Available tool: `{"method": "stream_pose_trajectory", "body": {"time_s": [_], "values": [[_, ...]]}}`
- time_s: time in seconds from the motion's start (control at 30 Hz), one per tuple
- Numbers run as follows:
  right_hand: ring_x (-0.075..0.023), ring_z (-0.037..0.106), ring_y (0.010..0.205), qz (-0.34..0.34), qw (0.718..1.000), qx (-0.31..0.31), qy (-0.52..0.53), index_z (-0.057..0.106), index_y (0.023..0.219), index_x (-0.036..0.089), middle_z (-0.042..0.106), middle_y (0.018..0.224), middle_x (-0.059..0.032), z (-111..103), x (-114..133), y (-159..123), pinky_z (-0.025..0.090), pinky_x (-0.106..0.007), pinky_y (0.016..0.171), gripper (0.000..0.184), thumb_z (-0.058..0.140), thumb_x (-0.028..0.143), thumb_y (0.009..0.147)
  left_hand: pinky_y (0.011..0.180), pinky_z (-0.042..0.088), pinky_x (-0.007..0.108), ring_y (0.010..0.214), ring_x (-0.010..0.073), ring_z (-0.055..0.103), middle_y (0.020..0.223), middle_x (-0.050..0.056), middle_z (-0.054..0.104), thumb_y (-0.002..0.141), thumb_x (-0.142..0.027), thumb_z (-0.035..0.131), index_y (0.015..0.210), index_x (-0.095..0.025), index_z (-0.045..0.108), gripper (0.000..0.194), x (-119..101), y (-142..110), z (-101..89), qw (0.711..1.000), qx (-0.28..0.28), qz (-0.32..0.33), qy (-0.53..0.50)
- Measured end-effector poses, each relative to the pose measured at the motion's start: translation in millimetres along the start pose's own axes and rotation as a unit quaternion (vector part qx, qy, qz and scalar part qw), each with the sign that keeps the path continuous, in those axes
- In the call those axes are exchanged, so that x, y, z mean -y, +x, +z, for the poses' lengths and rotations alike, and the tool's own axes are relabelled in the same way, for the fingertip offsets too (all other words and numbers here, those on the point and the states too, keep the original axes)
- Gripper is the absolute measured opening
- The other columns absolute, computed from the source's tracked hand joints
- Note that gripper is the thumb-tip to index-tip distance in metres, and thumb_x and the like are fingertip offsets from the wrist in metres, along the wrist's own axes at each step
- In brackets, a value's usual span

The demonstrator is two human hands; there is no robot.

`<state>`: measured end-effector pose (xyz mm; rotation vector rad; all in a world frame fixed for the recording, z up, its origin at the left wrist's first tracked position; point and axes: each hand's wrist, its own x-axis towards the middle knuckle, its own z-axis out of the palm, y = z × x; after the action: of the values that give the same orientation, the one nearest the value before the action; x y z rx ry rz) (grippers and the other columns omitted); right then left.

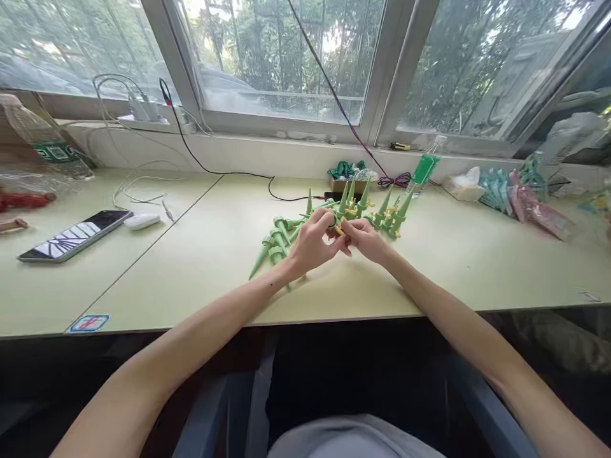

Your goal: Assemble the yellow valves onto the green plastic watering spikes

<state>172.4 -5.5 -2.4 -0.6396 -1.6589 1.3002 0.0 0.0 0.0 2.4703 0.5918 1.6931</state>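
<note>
My left hand (pixel 314 240) is closed around a green spike, mostly hidden by the fingers, whose round collar shows at the fingertips. Close against it, my right hand (pixel 365 238) pinches a small yellow piece (pixel 338 230) at that collar. Whether the piece sits in the spike or only touches it, I cannot tell. Left of my hands, several green plastic spikes (pixel 261 256) with wide collars lie on the table. Behind and to the right, more green spikes (pixel 383 208) stand point up, with yellow pieces among them.
A phone (pixel 76 236) and a white mouse-like object (pixel 142 221) lie at left on the pale table (pixel 200 280). A black cable (pixel 243 173) runs along the back. At back right stand a green-labelled bottle (pixel 424 166), a tissue pack (pixel 464 186) and bagged items (pixel 539 203).
</note>
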Motion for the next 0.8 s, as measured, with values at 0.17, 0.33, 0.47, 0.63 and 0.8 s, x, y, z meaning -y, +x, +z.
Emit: {"method": "stream_pose_trajectory", "body": {"time_s": [0.17,0.33,0.47,0.63,0.8], "values": [[-0.011,0.054,0.04,0.013,1.0,-0.001,0.028,0.062,0.07,0.015,0.059,0.051,0.0005,0.4,-3.7,2.8,0.042,-0.023,0.042,0.052,0.059,0.063,0.09,0.063,0.051,0.023,0.067,0.0082,0.054,0.094,0.002,0.059,0.078,-0.013,0.07,0.079,-0.02,0.039,0.031,-2.5,-0.1,-2.1,1.0,-0.015,-0.014,0.005],[-0.0123,0.055,0.04,0.017,0.999,-0.027,0.017,0.062,0.071,0.015,0.059,0.049,0.0001,2.6,-0.7,2.7,0.043,-0.024,0.039,0.054,0.06,0.067,0.086,0.069,0.055,0.025,0.074,0.0105,0.057,0.091,0.001,0.057,0.08,-0.017,0.071,0.083,-0.02,0.044,0.027,0.7,-1.8,-0.7,0.999,-0.012,-0.041,0.006],[-0.0118,0.055,0.038,0.0,0.998,-0.056,-0.027,0.058,0.067,0.017,0.057,0.047,0.0011,7.4,6.4,1.1,0.042,-0.023,0.039,0.053,0.059,0.066,0.088,0.073,0.058,0.026,0.075,0.0098,0.061,0.093,0.001,0.056,0.082,-0.021,0.07,0.091,-0.019,0.05,0.022,4.0,-3.2,0.7,0.997,-0.003,-0.078,-0.008],[-0.0119,0.054,0.038,-0.02,0.993,-0.077,-0.082,0.058,0.07,0.017,0.056,0.047,0.0019,13.5,11.4,-1.5,0.04,-0.023,0.04,0.051,0.055,0.064,0.091,0.078,0.06,0.027,0.081,0.0111,0.063,0.101,0.004,0.059,0.083,-0.022,0.069,0.098,-0.019,0.054,0.021,3.5,-2.3,1.1,0.995,0.0,-0.098,-0.021],[-0.0121,0.055,0.04,-0.031,0.991,-0.072,-0.108,0.061,0.081,0.017,0.058,0.049,0.0022,13.2,8.5,-2.9,0.043,-0.024,0.042,0.047,0.052,0.061,0.094,0.076,0.061,0.028,0.08,0.0125,0.06,0.095,0.005,0.057,0.085,-0.023,0.067,0.086,-0.017,0.055,0.013,4.1,-1.7,1.2,0.995,0.012,-0.103,0.005]]}}
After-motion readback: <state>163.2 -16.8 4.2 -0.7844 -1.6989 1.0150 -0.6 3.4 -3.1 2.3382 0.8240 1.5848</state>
